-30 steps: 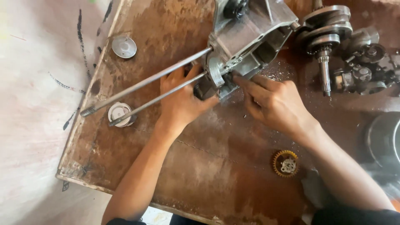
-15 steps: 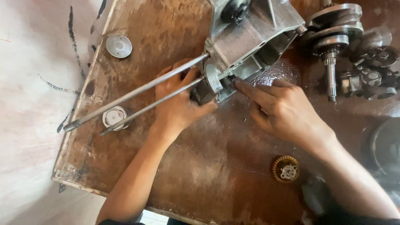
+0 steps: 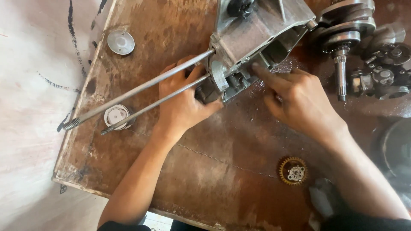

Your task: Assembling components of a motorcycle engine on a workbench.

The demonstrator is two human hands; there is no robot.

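Overhanging the board's left edge point(image 3: 68, 141), two studs point(image 3: 141, 96); left hand point(image 3: 182, 102) gripping engine casing point(image 3: 257, 38), right hand point(image 3: 299, 102) fingers extended, touching.

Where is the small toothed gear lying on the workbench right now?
In the head view, the gear lies flat on the rusty workbench at lower right, just below the right hand and forearm, apart from the engine casing.
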